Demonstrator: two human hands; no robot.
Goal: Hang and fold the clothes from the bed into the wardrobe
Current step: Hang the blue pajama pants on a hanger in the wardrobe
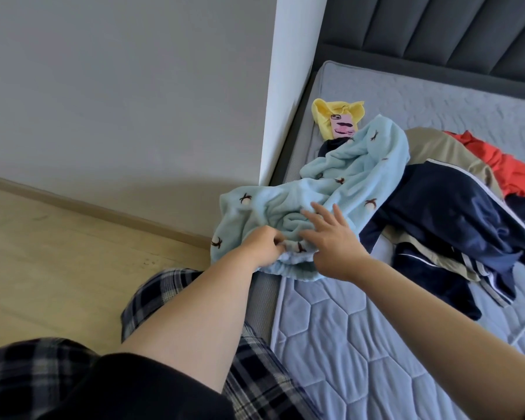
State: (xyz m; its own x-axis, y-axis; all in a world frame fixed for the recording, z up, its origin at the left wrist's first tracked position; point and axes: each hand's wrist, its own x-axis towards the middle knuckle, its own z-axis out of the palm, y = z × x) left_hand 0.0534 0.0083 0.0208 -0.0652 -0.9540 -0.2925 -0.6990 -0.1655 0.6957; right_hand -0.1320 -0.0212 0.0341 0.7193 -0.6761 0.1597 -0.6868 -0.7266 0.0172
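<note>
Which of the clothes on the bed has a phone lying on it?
The yellow garment, farthest from the hands near the wall; a pink phone lies on it. No other garment carries anything.

A bedroom in a home. A bed (pixel 376 344) with a quilted grey-blue mattress cover stands against a dark padded headboard (pixel 455 34) with vertical channels. Loose clothes (pixel 437 207) lie heaped on the mattress: a fleecy light-blue garment, navy track wear, a beige piece, a red one and a yellow one. Beside the bed are a plain grey wall (pixel 119 86), a skirting board and pale wood-look flooring (pixel 58 253).
</note>
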